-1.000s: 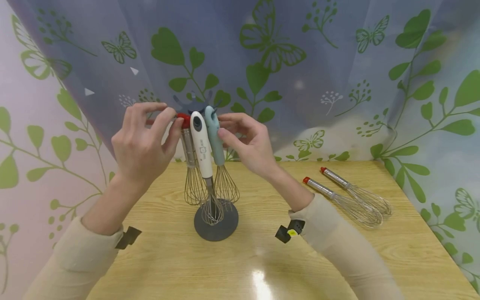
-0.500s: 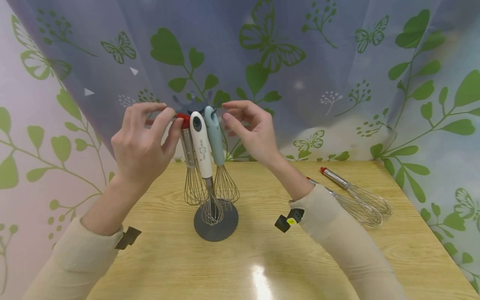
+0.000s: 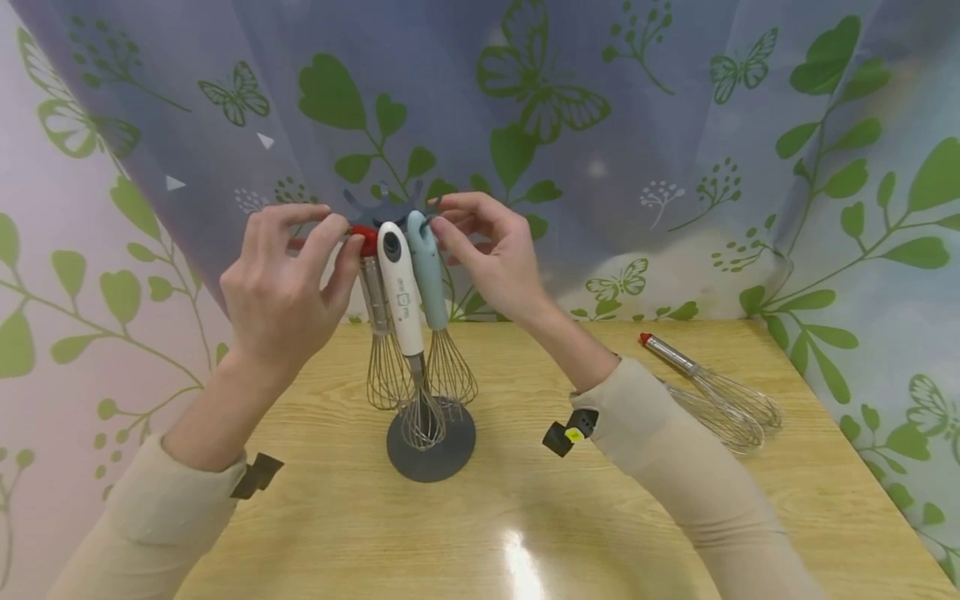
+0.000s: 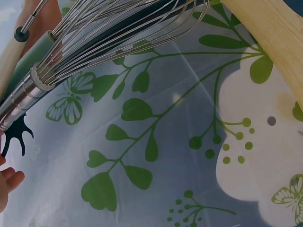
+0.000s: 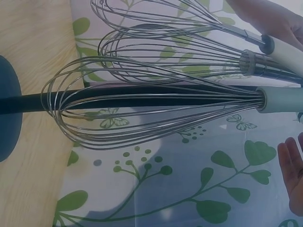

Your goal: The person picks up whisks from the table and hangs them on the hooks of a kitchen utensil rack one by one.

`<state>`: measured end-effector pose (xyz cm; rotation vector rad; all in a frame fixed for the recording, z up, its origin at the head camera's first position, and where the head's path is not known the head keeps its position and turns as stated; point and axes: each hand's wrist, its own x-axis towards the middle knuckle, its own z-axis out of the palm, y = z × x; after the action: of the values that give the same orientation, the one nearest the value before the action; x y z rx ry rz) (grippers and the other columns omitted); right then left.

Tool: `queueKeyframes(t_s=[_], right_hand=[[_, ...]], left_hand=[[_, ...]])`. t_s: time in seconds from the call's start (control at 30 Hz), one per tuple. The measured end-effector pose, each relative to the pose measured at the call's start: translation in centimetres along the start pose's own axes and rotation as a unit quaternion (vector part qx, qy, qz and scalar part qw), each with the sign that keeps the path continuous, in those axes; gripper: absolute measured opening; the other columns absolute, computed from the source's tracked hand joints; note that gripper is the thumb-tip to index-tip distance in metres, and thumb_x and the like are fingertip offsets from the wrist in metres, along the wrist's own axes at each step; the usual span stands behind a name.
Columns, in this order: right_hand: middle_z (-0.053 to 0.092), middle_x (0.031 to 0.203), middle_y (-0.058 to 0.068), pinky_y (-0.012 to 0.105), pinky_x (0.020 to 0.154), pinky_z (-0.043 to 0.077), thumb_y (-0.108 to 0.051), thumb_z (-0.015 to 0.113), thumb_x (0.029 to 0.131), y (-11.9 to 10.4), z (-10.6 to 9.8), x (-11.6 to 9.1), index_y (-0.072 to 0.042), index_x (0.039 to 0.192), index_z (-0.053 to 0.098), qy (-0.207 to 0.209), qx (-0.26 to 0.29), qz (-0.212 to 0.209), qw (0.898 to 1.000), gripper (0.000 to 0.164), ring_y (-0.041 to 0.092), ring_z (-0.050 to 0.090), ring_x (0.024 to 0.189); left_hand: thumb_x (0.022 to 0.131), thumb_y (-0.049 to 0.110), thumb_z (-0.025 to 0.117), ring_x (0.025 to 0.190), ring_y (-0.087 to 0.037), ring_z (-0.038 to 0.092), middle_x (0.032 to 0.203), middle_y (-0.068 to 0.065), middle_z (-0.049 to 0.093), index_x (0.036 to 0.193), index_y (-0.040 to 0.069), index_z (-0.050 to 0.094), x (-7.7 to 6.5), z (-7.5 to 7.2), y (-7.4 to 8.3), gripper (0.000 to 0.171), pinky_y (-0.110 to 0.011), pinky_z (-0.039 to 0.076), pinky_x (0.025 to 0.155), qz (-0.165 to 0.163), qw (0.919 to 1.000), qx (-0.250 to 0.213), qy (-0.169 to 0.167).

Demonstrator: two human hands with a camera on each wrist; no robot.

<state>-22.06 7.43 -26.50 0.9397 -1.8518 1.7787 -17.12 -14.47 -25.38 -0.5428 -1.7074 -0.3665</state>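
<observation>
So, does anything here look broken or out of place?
Nothing stands out: three whisks hang at the stand, and two more whisks lie on the table, though the right sleeve partly hides one.

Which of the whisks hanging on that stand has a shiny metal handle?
The hanging red-tipped whisk at the far left, by the left hand; the others are the white-handled whisk and the pale blue-handled whisk.

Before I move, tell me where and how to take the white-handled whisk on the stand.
Likely best by the middle of its white handle, coming from the front, the wearer's side. The handle hangs slightly tilted with its front face uncovered, while the light blue whisk and hanging red-topped whisk crowd its two sides.
</observation>
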Motion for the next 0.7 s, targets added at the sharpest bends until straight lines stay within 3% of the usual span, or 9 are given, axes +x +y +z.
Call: queueKeyframes(t_s=[0.23,0.47,0.7], right_hand=[[0.070,0.099,0.021,0.044,0.067,0.065,-0.003,0.063,0.102,-0.4,0.1,0.4,0.009,0.122,0.067,-0.004,-0.005,-0.017,1.000,0.024,0.030,0.070,0.081],[0.071,0.099,0.024,0.042,0.067,0.065,-0.002,0.062,0.102,-0.9,0.1,0.5,0.009,0.120,0.068,-0.011,-0.003,-0.021,1.000,0.022,0.006,0.069,0.078],[0.072,0.097,0.020,0.045,0.068,0.065,-0.003,0.063,0.102,-1.2,-0.1,0.5,0.010,0.117,0.069,-0.008,-0.003,-0.013,1.000,0.021,0.025,0.071,0.079]], left_hand=[[0.098,0.016,0.070,0.087,-0.042,0.068,0.106,-0.020,0.069,0.103,0.008,0.068,0.0,-0.1,0.0,0.010,-0.055,0.056,0.055,0.001,1.0000,0.001,-0.003],[0.097,0.016,0.070,0.088,-0.041,0.068,0.107,-0.020,0.069,0.102,0.008,0.068,0.0,-0.2,0.0,0.010,-0.055,0.056,0.054,-0.001,1.0000,0.003,-0.002],[0.098,0.019,0.069,0.092,-0.040,0.068,0.106,-0.018,0.070,0.101,0.008,0.070,0.2,0.0,0.1,0.011,-0.054,0.057,0.058,0.003,0.9999,0.011,0.000]])
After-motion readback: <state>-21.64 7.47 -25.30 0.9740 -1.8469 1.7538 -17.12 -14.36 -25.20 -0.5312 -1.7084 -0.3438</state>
